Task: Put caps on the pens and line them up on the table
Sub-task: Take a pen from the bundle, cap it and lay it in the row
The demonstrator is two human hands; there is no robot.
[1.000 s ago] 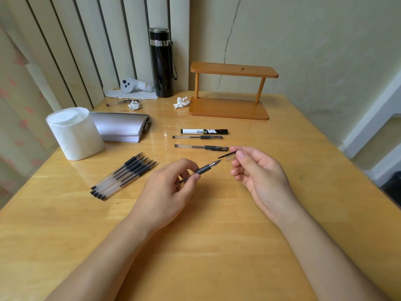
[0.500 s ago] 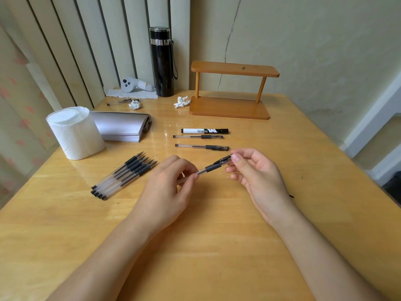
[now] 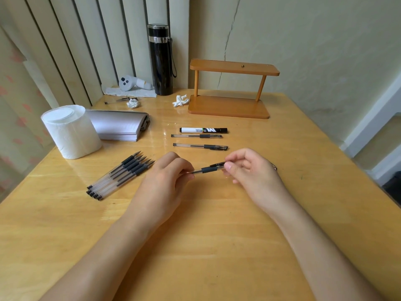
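Note:
Between both hands, above the table's middle, is a clear gel pen with a black grip. My left hand pinches its barrel end. My right hand pinches the cap, which sits over the pen's tip. Several uncapped pens lie bunched together at the left, tips pointing up and to the right. Two capped gel pens and a white marker lie in a row, parallel, beyond my hands.
A toilet paper roll and a stack of papers sit at the left. A wooden shelf stand, a black flask, crumpled tissues and a white controller stand at the back. The table's right edge is close.
One second ago my right hand held the cap apart from the pen's tip. It has since slid the cap onto the tip, and the two hands have come closer together.

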